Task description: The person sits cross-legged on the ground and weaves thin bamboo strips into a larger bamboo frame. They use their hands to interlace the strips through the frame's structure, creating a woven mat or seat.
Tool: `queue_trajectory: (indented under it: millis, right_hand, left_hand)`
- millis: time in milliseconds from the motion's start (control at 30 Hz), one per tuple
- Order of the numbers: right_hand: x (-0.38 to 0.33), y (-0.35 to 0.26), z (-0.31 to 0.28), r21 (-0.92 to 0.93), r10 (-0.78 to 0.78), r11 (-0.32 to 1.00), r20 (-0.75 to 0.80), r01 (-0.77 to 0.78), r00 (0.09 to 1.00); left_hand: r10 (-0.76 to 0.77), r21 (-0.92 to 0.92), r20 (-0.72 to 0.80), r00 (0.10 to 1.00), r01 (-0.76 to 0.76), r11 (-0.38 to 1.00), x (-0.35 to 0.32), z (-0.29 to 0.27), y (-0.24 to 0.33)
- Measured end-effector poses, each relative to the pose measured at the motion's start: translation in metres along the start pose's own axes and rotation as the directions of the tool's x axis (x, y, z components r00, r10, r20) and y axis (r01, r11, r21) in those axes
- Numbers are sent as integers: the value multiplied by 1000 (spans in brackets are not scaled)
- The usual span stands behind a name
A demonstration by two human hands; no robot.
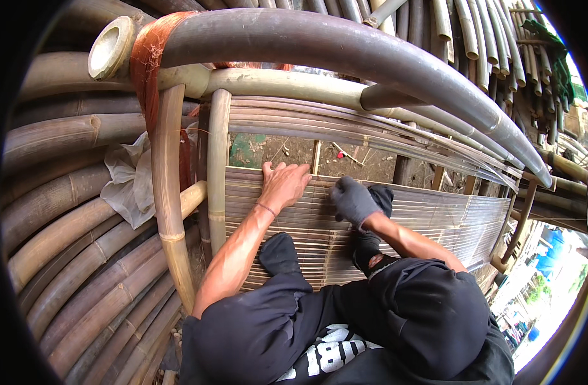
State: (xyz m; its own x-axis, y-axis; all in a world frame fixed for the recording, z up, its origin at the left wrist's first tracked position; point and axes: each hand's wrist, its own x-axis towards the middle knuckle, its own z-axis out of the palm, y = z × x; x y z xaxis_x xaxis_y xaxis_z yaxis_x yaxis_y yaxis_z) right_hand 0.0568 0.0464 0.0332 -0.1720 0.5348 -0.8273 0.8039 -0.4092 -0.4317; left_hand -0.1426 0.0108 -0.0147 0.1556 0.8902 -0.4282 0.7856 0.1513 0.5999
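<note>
My left hand (285,186) is bare, with a thin cord round the wrist. Its fingers curl over the far edge of a slatted bamboo seat (428,221), closed on the outermost bamboo slat (246,172). A little to its right, my right hand (353,202) wears a dark grey glove. That hand is closed near the same slat edge; whatever lies inside its fingers is hidden. The slats run left to right inside a frame of thick bamboo poles, and my dark-covered feet (280,253) rest on them.
A thick curved bamboo pole (319,38), bound with orange twine (151,64), arches across the far side. More loose slats (294,125) lie beyond a gap showing bare ground. Stacked bamboo poles (69,199) fill the left, beside a whitish plastic bag (128,183).
</note>
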Motion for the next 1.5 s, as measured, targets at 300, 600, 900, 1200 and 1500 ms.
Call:
queue_trajectory:
  millis: [300,600,900,1200,1500]
  right_hand:
    - [-9,-13,-48,462,162,748,570,-477,806]
    - [1,-60,-61,504,-661,560,-206,657,722]
    - [-17,-51,-42,-666,-71,710,257,229,964]
    - [-20,-12,-49,-349,-59,933,94,88,994]
    - [-93,80,-89,406,-52,899,-267,161,962]
  left_hand:
    - [-19,27,95,995,17,999,5,-4,0]
    - [-6,-37,23,1000,7,999,2,1,-4]
    - [-20,-50,48,999,23,998,2,-2,-6]
    - [-13,-84,-9,1000,13,996,1,0,-5]
    - [5,-9,-18,1000,-5,1000,-1,-3,0]
